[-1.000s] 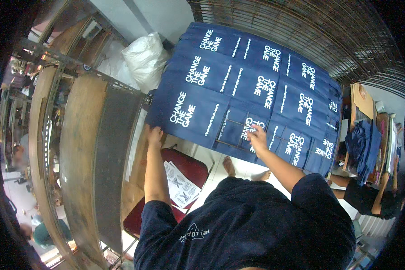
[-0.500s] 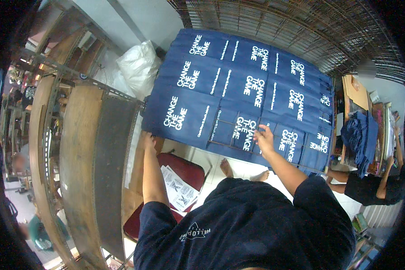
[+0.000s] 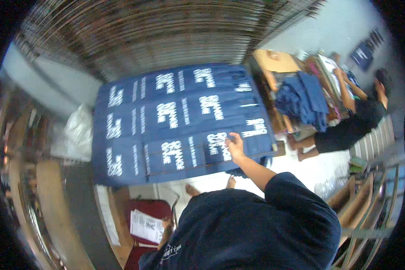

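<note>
Closest in, the wearer's dark shirt (image 3: 243, 225) fills the bottom, and there's the left hand (image 3: 167, 223), low beside the printed sheets (image 3: 146, 226) on the red chair (image 3: 150, 206). It's blurred and partly hidden by the shirt, so I can't tell how far it's open or whether it grips anything.

Up to the right hand (image 3: 235, 147), over the near right part of the spread: fingers partly bent, and whether they have hold of anything I can't make out.

Now the blue fabric (image 3: 191, 126)! It lies broad and flat in front of the wearer, navy, with bold white lettering blocks in rows and thin lines of print between them, all smeared by motion. Thin dark rods (image 3: 184, 167) run along its near side.

Beyond, a white plastic bag (image 3: 78, 128) slumps off the left end, a heap of dark blue cloth (image 3: 301, 99) hangs to the right, a co-worker (image 3: 346, 126) in black reaches forward, and wire racks (image 3: 166, 40) arch behind.

And what a change from half a second ago: the view has swung right, the left hand has dropped from the fabric's corner to the sheets, and the right has shifted rightward, onto the next column of print.
</note>
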